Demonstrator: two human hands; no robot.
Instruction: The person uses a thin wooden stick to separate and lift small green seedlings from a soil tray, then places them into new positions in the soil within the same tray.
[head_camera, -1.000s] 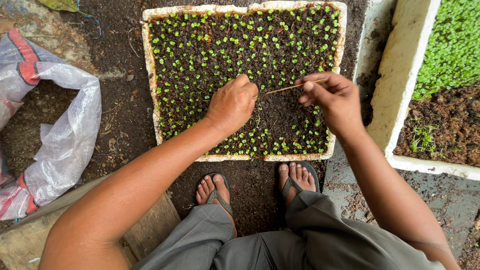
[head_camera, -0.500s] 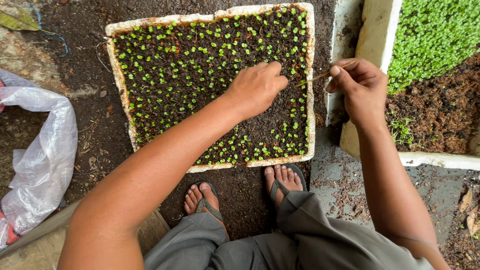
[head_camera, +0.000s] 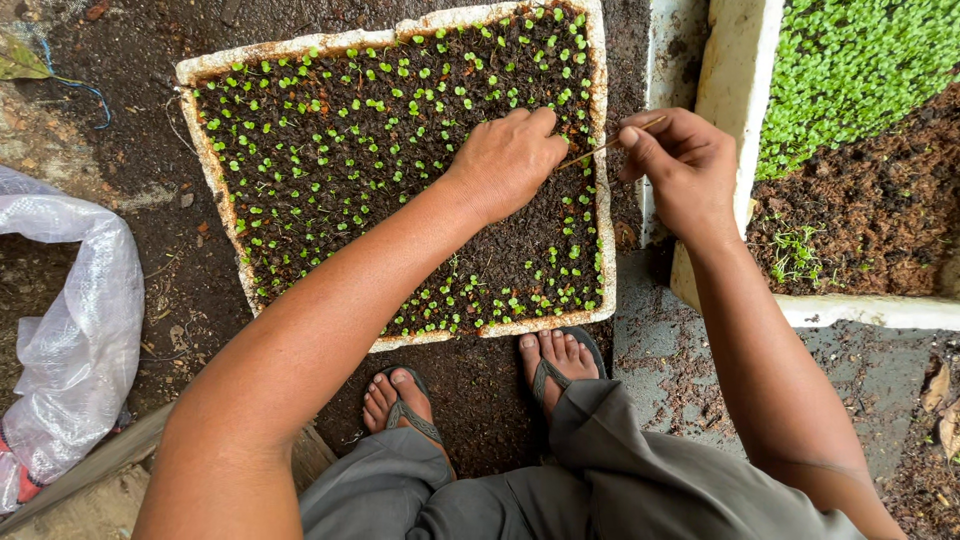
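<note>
A white foam tray (head_camera: 210, 160) full of dark soil and rows of tiny green seedlings (head_camera: 330, 120) lies on the ground in front of me. My left hand (head_camera: 505, 160) rests knuckles-up on the soil in the tray's right part, fingers curled down; whether it holds anything is hidden. My right hand (head_camera: 680, 165) hovers over the tray's right rim and pinches a thin wooden stick (head_camera: 600, 150), whose tip points left toward my left hand's fingers.
A second white foam box (head_camera: 735, 90) at the right holds dense green sprouts (head_camera: 860, 70) and bare soil (head_camera: 870, 210). A crumpled clear plastic bag (head_camera: 75, 340) lies at the left. My sandalled feet (head_camera: 480, 385) stand on wet ground at the tray's near edge.
The view has drifted, so the tray sits further left and lower. My left hand stays on the soil; my right hand with the stick has come slightly closer to it.
</note>
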